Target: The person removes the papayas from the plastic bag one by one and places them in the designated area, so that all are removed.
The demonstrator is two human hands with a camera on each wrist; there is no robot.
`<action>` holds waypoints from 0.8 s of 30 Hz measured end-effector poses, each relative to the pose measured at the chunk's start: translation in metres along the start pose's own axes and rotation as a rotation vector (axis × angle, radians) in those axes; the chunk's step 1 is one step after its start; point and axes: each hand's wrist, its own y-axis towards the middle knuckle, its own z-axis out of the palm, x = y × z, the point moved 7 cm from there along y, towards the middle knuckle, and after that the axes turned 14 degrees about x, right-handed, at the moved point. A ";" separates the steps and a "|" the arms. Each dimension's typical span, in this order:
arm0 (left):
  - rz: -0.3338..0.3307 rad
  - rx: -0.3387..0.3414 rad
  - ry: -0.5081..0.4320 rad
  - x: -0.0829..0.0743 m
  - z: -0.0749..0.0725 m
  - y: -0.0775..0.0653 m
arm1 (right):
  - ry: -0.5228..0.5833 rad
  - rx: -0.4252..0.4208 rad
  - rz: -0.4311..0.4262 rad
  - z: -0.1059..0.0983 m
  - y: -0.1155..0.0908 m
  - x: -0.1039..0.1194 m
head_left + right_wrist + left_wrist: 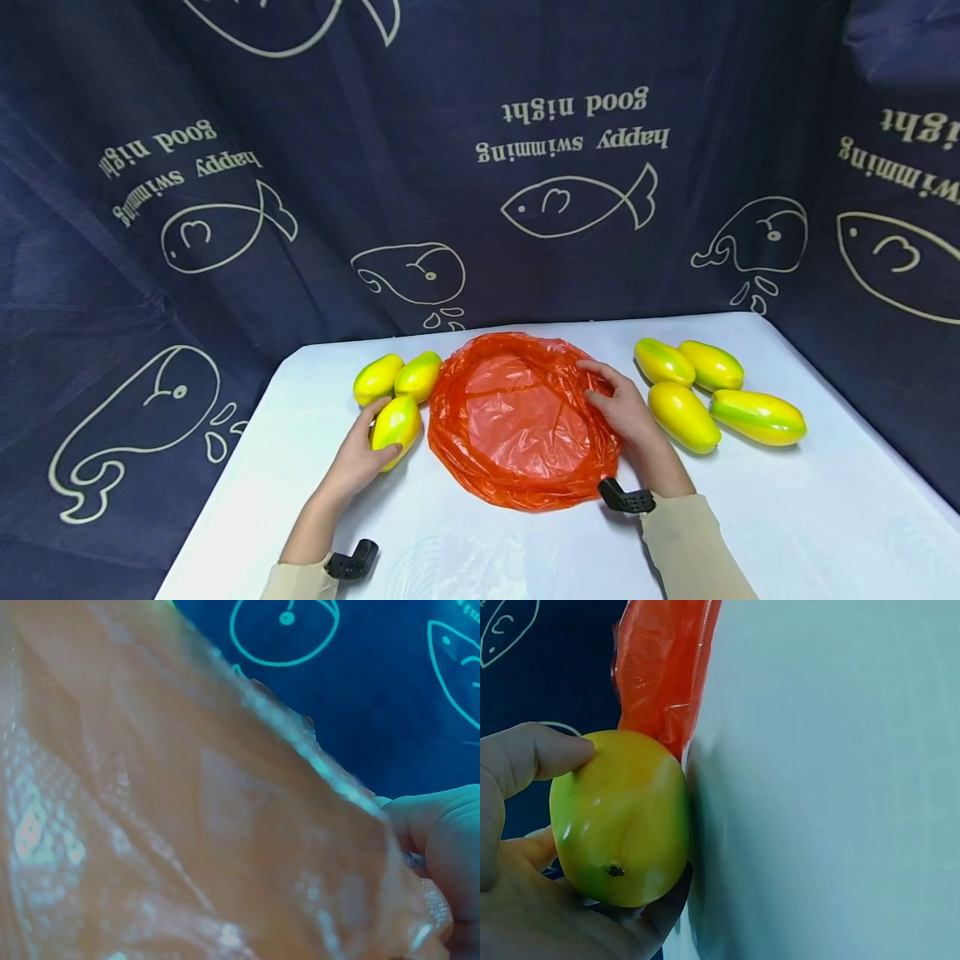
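Note:
My left hand (357, 457) grips a glossy yellow-green papaya (396, 423), thumb at its near end and fingers round the far side. The left wrist view shows the papaya's stem end (615, 868) close beside the white tabletop. A thin red plastic bag (480, 475) lies spread in the middle with its mouth wide and its rim bunched in a ring. My right hand (628, 410) holds the bag's right rim, fingers reaching over the edge. In the right wrist view the bag's film (225, 825) hides most of the fingers.
Two more papayas (377, 379) lie just behind the left hand, left of the bag. Several papayas (682, 417) are grouped right of the right hand. Dark blue fabric (450, 192) with fish drawings hangs behind the white table (465, 550).

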 end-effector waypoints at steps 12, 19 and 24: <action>0.009 -0.004 -0.002 0.001 0.005 0.000 | 0.032 -0.002 0.029 0.000 -0.001 -0.002; 0.008 -0.021 -0.030 0.005 0.004 0.002 | 0.031 -0.002 0.030 0.000 -0.001 -0.004; 0.003 -0.044 -0.015 0.006 0.003 0.001 | 0.022 -0.003 0.035 -0.001 -0.001 -0.004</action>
